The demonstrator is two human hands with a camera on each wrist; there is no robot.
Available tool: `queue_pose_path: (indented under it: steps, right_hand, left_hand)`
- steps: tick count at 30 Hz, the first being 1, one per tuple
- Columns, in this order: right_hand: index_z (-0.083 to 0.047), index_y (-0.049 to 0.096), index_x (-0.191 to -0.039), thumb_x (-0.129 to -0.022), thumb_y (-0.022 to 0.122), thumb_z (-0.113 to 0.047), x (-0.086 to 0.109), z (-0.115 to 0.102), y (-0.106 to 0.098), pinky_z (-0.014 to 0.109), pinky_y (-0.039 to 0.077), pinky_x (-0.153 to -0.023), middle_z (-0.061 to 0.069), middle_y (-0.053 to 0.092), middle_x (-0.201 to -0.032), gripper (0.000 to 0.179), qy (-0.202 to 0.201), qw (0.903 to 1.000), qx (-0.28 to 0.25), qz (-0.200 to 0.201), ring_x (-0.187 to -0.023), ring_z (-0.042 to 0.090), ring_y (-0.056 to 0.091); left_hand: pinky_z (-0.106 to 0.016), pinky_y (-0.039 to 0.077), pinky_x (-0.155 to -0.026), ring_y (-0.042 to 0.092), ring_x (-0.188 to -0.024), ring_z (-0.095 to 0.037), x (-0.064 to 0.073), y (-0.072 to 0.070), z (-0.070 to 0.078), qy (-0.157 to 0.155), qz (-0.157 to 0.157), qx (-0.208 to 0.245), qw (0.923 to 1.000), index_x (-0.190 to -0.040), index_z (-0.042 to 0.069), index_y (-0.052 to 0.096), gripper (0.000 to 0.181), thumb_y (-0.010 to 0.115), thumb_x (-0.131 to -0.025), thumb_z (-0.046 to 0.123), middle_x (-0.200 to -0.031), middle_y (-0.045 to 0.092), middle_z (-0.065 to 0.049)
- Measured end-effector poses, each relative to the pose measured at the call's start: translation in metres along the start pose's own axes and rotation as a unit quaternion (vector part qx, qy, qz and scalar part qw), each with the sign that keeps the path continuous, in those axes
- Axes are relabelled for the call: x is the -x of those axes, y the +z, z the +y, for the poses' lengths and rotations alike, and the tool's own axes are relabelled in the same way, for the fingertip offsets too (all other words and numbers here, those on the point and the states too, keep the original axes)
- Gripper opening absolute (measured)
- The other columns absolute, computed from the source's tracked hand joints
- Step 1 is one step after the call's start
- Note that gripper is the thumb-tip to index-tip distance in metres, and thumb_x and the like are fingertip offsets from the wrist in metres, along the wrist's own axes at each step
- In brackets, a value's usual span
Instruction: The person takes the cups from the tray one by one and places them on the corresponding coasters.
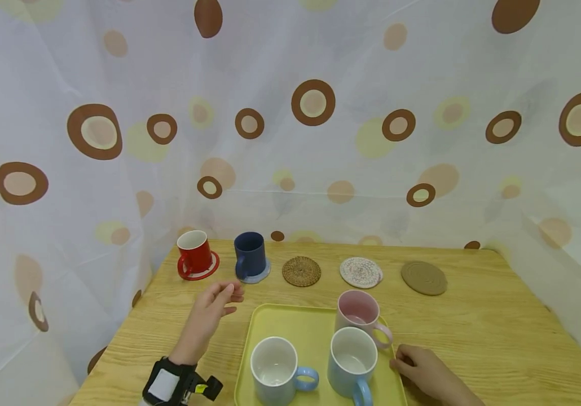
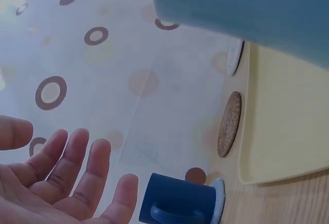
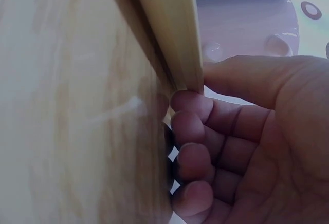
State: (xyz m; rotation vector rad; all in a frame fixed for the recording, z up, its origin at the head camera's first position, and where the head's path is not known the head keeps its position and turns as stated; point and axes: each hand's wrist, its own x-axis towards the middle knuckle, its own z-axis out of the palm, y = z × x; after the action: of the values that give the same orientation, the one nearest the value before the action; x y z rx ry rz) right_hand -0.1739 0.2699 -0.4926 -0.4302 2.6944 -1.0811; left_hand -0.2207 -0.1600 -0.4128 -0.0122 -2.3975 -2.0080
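My left hand hovers over the table left of the yellow tray, its fingers relaxed and holding nothing. Just beyond it a dark blue mug stands on a light coaster. With thumb and curled forefinger, my right hand pinches the right rim of the tray. On the tray are a pink mug and two light blue mugs, one at the left and one in front of the pink mug. The left wrist view has a large blue mug side close to the camera.
A red mug on a red-rimmed coaster stands at the back left. Along the back lie a brown woven coaster, a white speckled coaster and a tan coaster. A patterned curtain encloses the wooden table.
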Motion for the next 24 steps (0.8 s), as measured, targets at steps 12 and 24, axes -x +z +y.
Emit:
queue_pose_path:
  steps: [12,24]
  right_hand:
    - [-0.009,0.055,-0.080,-0.095,0.060,-0.025,0.001,-0.002,0.001,0.019,0.033,-0.055,-0.007,0.044,-0.067,0.022,-0.001,0.9999,0.007,0.008,-0.061,-0.002,0.039]
    - [-0.008,0.058,-0.086,-0.096,0.059,-0.024,0.002,-0.006,-0.006,0.020,0.037,-0.055,-0.003,0.050,-0.069,0.019,0.016,0.9998,-0.008,0.006,-0.062,0.000,0.043]
  left_hand:
    - [-0.042,0.054,-0.092,0.062,-0.102,-0.020,0.029,0.018,-0.013,-0.038,-0.031,0.008,0.9988,-0.120,0.001,0.060,0.036,0.048,-0.102,0.030,-0.112,0.066,-0.012]
    - [-0.035,0.052,-0.086,0.063,-0.099,-0.016,0.046,0.028,-0.038,-0.019,-0.068,0.021,0.9973,-0.119,-0.005,0.057,0.040,0.049,-0.102,0.030,-0.112,0.066,-0.020]
